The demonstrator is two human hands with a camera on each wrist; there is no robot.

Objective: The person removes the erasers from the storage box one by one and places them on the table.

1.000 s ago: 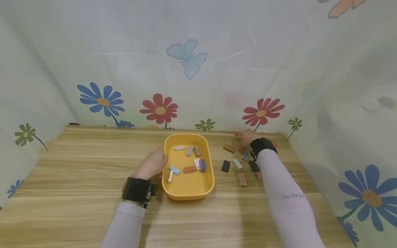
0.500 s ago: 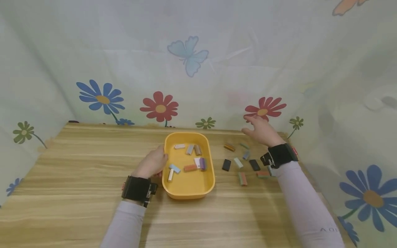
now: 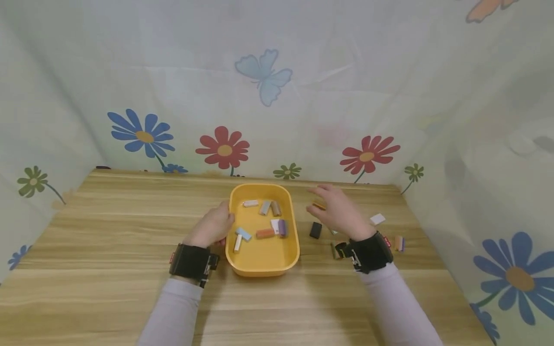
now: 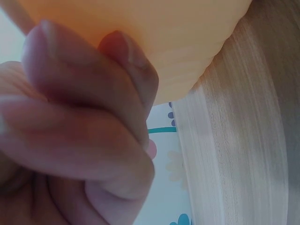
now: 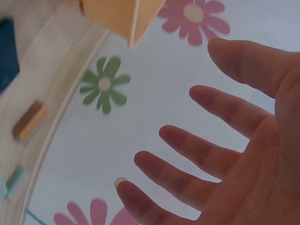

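My left hand (image 3: 212, 226) grips the left side of a yellow plastic bin (image 3: 262, 265), its thumb at the rim. In the left wrist view the curled fingers (image 4: 89, 126) lie against the bin's outer wall. Several small oblong coloured blocks lie inside, including an orange one (image 3: 265, 233), a purple one (image 3: 283, 228) and a light blue one (image 3: 244, 234). Right of the bin, my right hand (image 3: 339, 211) hovers over other blocks with nothing in it; the right wrist view shows its fingers spread. It partly hides a yellow-brown block (image 3: 319, 204).
Beside the bin lies a black block (image 3: 316, 230). A white block (image 3: 377, 219) and a striped block (image 3: 399, 243) are farther right on the wooden table (image 3: 108, 269). Flower-printed cloth (image 3: 303, 120) hangs behind the table and along its sides.
From the group of loose blocks my right hand rose to the right with spread fingers, then came back left and lower, nearer the bin. The left hand and bin stay in place.
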